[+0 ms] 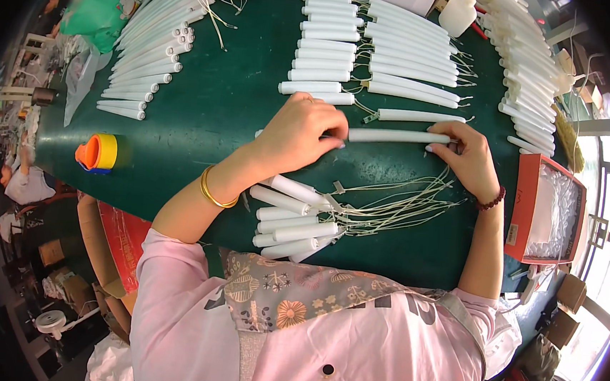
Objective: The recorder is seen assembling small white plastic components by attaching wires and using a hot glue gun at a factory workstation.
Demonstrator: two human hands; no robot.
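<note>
Right hand pinching right end of long white tube, tube stretching crosswise between hands over green bench. Left hand curling at tube's left end; from here, can't tell whether gripping. Hands resting apart. Short white tubes lying heaped nearer person, pale wires trailing right. Beyond, more long tubes lying in column. Tape rolls sitting at left, red box at right.

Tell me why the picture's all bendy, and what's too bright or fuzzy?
Head view: the fisheye lens bends the green table toward the rim; head view: the window at right glares white; head view: the far left is dim and indistinct, while the held white tube has a clear outline.
</note>
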